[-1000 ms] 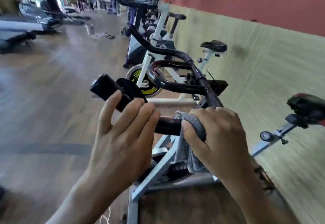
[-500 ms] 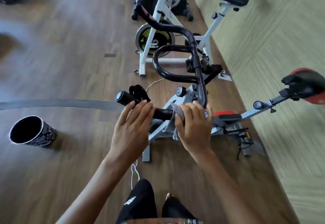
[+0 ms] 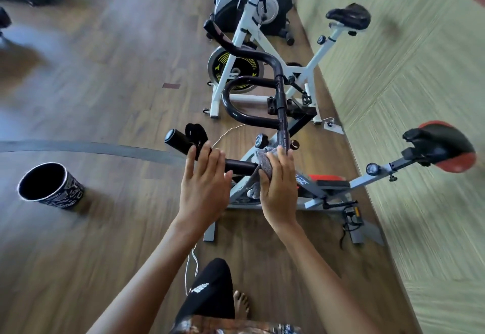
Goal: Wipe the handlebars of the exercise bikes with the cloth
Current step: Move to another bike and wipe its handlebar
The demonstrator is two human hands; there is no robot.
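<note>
The near exercise bike's black handlebar (image 3: 240,166) runs across the middle of the view, with a loop (image 3: 236,108) beyond it. My left hand (image 3: 204,186) lies over the bar's left grip, fingers nearly straight on top of it. My right hand (image 3: 278,186) grips a grey cloth (image 3: 263,162) wrapped round the bar where it bends toward the stem. The cloth's loose end hangs below the bar. The bar's end cap (image 3: 172,135) sticks out left of my left hand.
A black patterned cup (image 3: 49,185) stands on the wooden floor at left. A second white bike (image 3: 252,45) stands beyond, a wall (image 3: 406,71) runs along the right. The near bike's red-black saddle (image 3: 443,147) juts right. My knee and bare foot (image 3: 240,305) are below.
The view has tilted down from the row of bikes to the floor and the cup. My right hand with the cloth has stayed at the bar's bend; my left fingers lie straighter.
</note>
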